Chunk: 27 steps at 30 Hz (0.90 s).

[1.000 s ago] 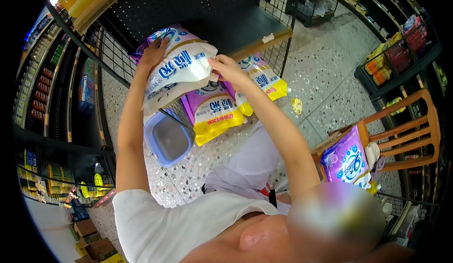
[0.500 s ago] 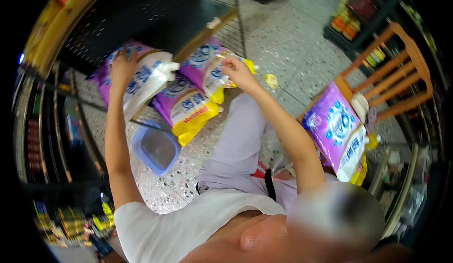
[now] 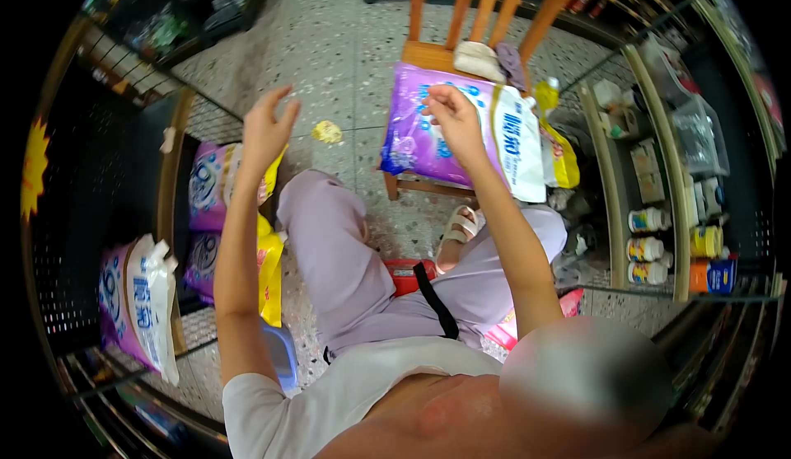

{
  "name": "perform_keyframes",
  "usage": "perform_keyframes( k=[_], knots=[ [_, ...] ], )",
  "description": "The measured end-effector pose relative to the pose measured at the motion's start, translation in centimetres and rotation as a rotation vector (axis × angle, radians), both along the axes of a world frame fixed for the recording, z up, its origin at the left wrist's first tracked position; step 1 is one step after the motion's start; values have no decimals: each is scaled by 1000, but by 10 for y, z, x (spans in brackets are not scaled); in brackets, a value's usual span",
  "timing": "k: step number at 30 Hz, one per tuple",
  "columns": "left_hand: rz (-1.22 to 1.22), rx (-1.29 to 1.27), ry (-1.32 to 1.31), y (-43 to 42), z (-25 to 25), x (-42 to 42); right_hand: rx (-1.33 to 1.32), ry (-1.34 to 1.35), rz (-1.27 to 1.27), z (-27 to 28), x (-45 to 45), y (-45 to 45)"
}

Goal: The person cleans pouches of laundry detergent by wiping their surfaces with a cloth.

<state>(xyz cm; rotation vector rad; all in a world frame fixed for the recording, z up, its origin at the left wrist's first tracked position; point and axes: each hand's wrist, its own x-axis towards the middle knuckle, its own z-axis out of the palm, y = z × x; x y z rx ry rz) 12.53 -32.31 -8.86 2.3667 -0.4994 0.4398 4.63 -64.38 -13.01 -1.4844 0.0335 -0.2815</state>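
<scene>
My left hand point(image 3: 268, 133) is raised above the floor, fingers and thumb apart, holding nothing. My right hand point(image 3: 457, 121) hovers over a purple and white bag of washing powder point(image 3: 412, 121) lying on the wooden chair point(image 3: 418, 53). Its fingers are loosely bent with nothing in them, and whether they touch the bag is hard to tell. Past my left arm, more purple bags point(image 3: 210, 187) with yellow ends lie by the low shelf. Leaning there too is a purple and white bag point(image 3: 148, 294).
A beige cloth bundle point(image 3: 479, 62) sits on the chair seat. Shelves with bottles and boxes point(image 3: 647, 249) stand at the right. A blue basin point(image 3: 280, 352) is on the floor by my left arm, and a yellow scrap point(image 3: 327, 132) lies ahead.
My view has turned right toward the chair. Both hands have left the bags by the shelf; the right one is now over the chair's bag.
</scene>
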Motion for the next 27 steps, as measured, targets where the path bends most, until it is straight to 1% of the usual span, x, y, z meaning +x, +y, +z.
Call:
perform_keyframes(
  k=[2,4,7,9,10,11,14,17,20,22,23,25,26,27],
  knots=[
    [-94,-51,153,-59,-2,-5,-19,83,-122,-9,-22,-43],
    [-185,-94,184,-101,-15,1,-51,128,-244,-17,-41,-79],
    [-335,-87,156,-151,-38,20,-56,186,-393,-28,-53,-117],
    [-396,-117,134,-175,-46,28,-58,140,-450,-36,-52,-136],
    [-414,-163,170,-186,-56,33,-93,132,-477,-37,-49,-144],
    [-428,-150,170,-193,-66,39,-127,123,-497,-40,-45,-151],
    [-431,-109,194,-203,-69,45,-243,99,-537,-57,-14,-178],
    [-410,-209,232,-200,-90,60,-484,127,-567,-59,23,-199],
    [-337,-286,168,-188,-116,68,-627,165,-546,-71,63,-218],
    [-272,-277,283,-185,-98,67,-675,136,-516,-79,86,-225],
    [-237,-275,339,-184,-91,66,-769,97,-552,-82,93,-226],
    [-229,-299,290,-180,-99,75,-947,12,-628,-86,104,-224],
    [-228,-314,264,-180,-102,79,-1020,-46,-671,-101,114,-230],
    [-216,-312,273,-180,-101,80,-999,39,-671,-101,117,-229]
  ],
)
